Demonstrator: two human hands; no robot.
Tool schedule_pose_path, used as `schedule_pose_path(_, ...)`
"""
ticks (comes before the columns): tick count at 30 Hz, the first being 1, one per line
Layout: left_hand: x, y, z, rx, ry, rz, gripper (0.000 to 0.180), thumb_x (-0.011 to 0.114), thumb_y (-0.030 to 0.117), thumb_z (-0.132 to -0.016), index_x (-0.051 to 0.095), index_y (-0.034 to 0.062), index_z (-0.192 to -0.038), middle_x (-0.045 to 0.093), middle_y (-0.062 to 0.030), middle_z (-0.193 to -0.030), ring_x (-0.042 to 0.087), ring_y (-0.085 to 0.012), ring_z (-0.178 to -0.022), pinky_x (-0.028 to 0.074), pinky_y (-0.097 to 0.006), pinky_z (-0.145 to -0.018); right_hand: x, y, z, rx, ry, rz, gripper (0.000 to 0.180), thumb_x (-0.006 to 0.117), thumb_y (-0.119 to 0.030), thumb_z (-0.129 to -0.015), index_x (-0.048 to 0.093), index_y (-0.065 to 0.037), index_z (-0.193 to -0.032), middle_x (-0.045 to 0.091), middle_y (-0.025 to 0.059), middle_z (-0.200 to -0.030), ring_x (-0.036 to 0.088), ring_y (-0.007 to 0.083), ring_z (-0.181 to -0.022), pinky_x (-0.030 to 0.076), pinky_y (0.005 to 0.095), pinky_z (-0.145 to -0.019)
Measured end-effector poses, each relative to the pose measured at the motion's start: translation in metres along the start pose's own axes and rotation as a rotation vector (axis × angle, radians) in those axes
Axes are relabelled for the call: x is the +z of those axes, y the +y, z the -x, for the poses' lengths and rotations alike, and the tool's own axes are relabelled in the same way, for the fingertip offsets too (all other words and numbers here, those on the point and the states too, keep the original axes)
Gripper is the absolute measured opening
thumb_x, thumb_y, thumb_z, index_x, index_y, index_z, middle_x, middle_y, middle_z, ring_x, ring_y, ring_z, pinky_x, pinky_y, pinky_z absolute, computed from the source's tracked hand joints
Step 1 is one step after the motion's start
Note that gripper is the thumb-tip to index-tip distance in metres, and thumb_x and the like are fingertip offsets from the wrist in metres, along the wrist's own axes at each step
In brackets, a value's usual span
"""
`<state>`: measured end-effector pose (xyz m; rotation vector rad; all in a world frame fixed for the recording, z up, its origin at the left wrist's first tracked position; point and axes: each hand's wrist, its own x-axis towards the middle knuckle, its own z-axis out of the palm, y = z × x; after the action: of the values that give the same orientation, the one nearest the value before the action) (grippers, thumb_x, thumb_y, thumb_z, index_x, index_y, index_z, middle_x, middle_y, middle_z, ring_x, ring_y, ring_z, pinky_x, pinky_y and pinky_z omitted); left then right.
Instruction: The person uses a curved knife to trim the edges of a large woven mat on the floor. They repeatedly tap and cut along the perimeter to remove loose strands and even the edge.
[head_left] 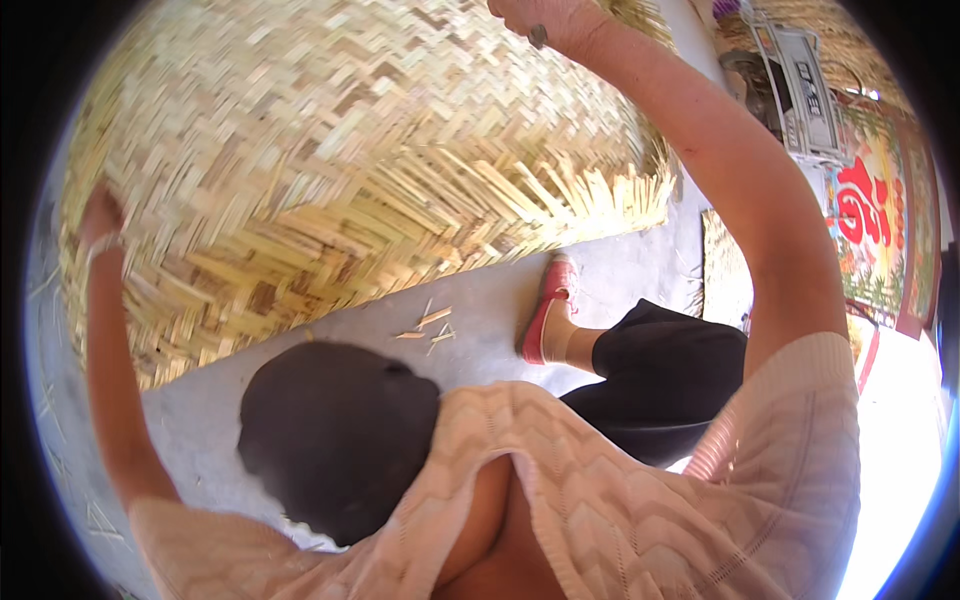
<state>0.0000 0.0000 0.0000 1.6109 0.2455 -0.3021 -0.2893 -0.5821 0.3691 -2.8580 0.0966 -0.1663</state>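
A large woven mat (330, 150) of pale, flat plant strips fills the upper left, its herringbone weave slightly blurred. Loose strip ends fray along its near and right edges. At the mat's left side, my left hand (103, 213) is closed on it, with a pale band at the wrist; the fingers are small and blurred. Reaching far across the mat, my right hand (548, 22) is at the top of the picture, partly cut off. Its fingers are mostly out of sight, and whether they grip the mat does not show.
Cut strip scraps (432, 322) lie on the grey floor (385, 318) below the mat. My red shoe (548, 310) stands by the mat's near edge. To the right are a silver-grey machine or vehicle-like object (800, 90) and a colourful printed panel (870, 205).
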Motion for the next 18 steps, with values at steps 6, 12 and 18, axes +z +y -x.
schedule_pose_path(6,-0.124,-0.036,0.105,-0.150,0.400,0.053,0.031,0.063,0.043,-0.092,0.058,0.0176,-0.076,0.051,0.0047,-0.060,0.045,-0.0065,-0.046,0.032,-0.021,-0.036,-0.037,0.115,0.087,0.119,0.111,0.095,0.058,0.045,-0.030,-0.094,0.032,-0.005,-0.144,0.064,0.0298,-0.088,0.064,0.0464,-0.080,0.051,0.0501,-0.075)
schedule_pose_path(12,0.035,0.033,0.144,-0.111,0.300,-0.141,0.033,0.061,0.044,-0.093,0.056,0.0159,-0.078,0.051,0.0054,-0.060,0.046,-0.0060,-0.046,0.031,-0.021,-0.036,-0.101,0.233,0.256,0.584,0.213,0.282,0.064,0.042,-0.043,-0.094,0.024,-0.019,-0.151,0.067,0.0252,-0.104,0.065,0.0429,-0.094,0.048,0.0499,-0.084)
schedule_pose_path(18,0.381,0.130,0.278,0.626,-0.660,-0.711,0.011,0.057,0.015,-0.096,0.059,0.0054,-0.092,0.051,-0.0004,-0.067,0.045,-0.0081,-0.056,0.039,-0.024,-0.051,-0.058,0.321,0.436,1.250,0.175,0.255,0.062,0.041,-0.041,-0.093,0.022,-0.027,-0.150,0.068,0.0249,-0.095,0.066,0.0427,-0.087,0.050,0.0518,-0.081)
